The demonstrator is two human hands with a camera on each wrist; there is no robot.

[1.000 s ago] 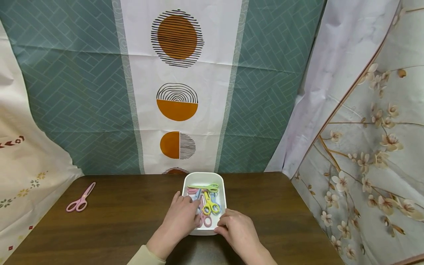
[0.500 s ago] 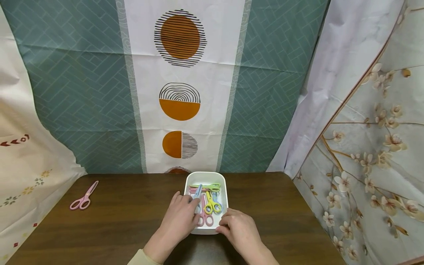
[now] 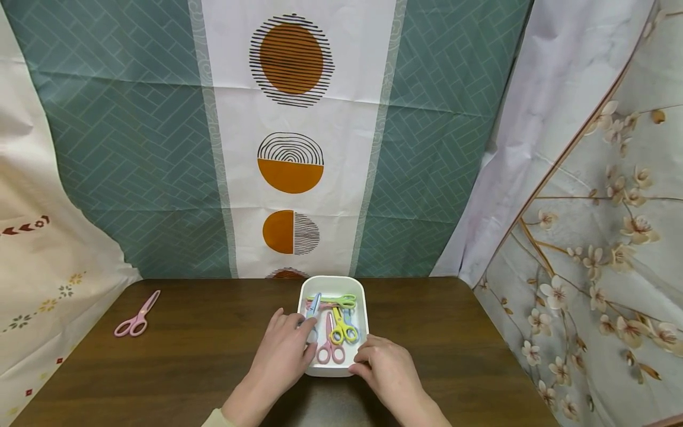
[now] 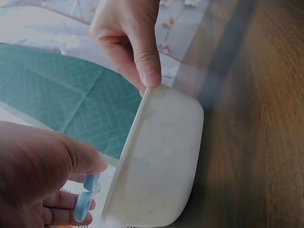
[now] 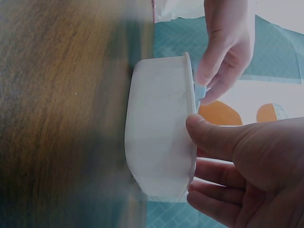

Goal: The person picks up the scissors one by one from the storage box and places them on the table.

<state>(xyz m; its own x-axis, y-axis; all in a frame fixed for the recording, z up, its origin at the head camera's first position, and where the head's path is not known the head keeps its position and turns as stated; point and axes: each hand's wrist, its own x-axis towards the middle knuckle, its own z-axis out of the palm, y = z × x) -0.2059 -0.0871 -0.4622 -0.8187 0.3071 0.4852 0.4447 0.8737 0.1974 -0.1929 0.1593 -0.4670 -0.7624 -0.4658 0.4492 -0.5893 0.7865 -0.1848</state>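
Located the blue scissors (image 3: 313, 305) along the left side of the white bin (image 3: 327, 372), blade end toward the far side, handle loops (image 4: 81, 209) toward the near side. Rated, by appearance, as light and stiff, probably moulded plastic at the handle. Judged hard to break under ordinary finger pressure, but smooth enough to slip in a loose pinch and prone to swing about the pivot under uneven squeezing. Designated the handle loops as the preferred holding point, clear of the blade end and of the neighbouring scissors.

Observed the left grip (image 3: 281, 351) set at a narrow gap, with the handle loops pinched between thumb and fingers. Could not verify in full the finger contact on the hidden side. Observed the right grip (image 3: 386, 363) nearly closed on the near right corner of the white bin, thumb against the rim; could not determine the reach of the other fingers below the rim. Assessed the white bin as rigid, thin-walled and light, hence apt to shift without a steadying hold.

Noted yellow scissors (image 3: 340, 323) and pink scissors (image 3: 329, 339) inside the white bin, right of the blue scissors, and green scissors (image 3: 337, 302) across the far end. Noted another pink pair (image 3: 141, 312) on the surface (image 3: 213, 338), well apart at the left.
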